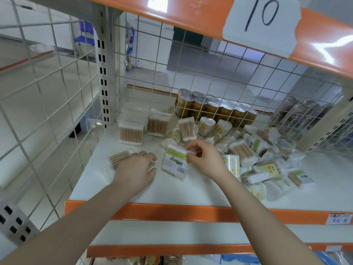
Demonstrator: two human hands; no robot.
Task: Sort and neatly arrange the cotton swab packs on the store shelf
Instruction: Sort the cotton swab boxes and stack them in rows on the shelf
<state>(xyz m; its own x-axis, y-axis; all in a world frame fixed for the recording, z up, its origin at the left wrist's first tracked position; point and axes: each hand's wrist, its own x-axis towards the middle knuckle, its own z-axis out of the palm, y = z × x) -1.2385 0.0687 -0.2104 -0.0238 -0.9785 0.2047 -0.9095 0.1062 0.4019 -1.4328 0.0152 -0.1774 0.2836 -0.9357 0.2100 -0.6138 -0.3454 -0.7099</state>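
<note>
The white shelf point(133, 190) holds a jumbled pile point(254, 155). Left of it, the right hand point(204, 157) pinches a green pack point(174, 162) by its top edge, likely for sorting; further left, the left hand point(136, 170), fingers loosely curled, steadies a flat pack point(114, 159).

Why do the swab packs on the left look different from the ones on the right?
The left packs stand upright in tidy rows by the mesh; the right pile lies tumbled, packs pointing every way. The left packs look clear and plain; many in the pile carry green or yellow labels. Both hold wooden-stick swabs on the same shelf.
</note>
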